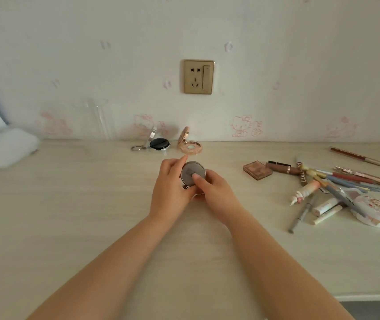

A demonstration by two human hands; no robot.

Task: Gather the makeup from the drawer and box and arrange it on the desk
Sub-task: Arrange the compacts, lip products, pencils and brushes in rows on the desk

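Observation:
Both hands hold a small round grey compact (190,173) just above the middle of the pale desk (69,215). My left hand (170,185) grips its left side, fingers curled over the top edge. My right hand (209,188) holds it from the right, thumb pressed on the lid. Behind it an open pink compact (190,146) and an open black-and-silver compact (159,143) with a key ring stand near the wall. At the right lies a pile of makeup: a brown palette (257,170), a lipstick (281,168), several pencils (355,179), a tube (306,191) and a white floral compact (374,210).
A clear acrylic stand (99,118) is at the back left by the wall. A white bag-like bundle (4,148) lies at the far left. A long pencil (355,155) lies apart at the back right. The desk's front edge (369,296) shows at the lower right.

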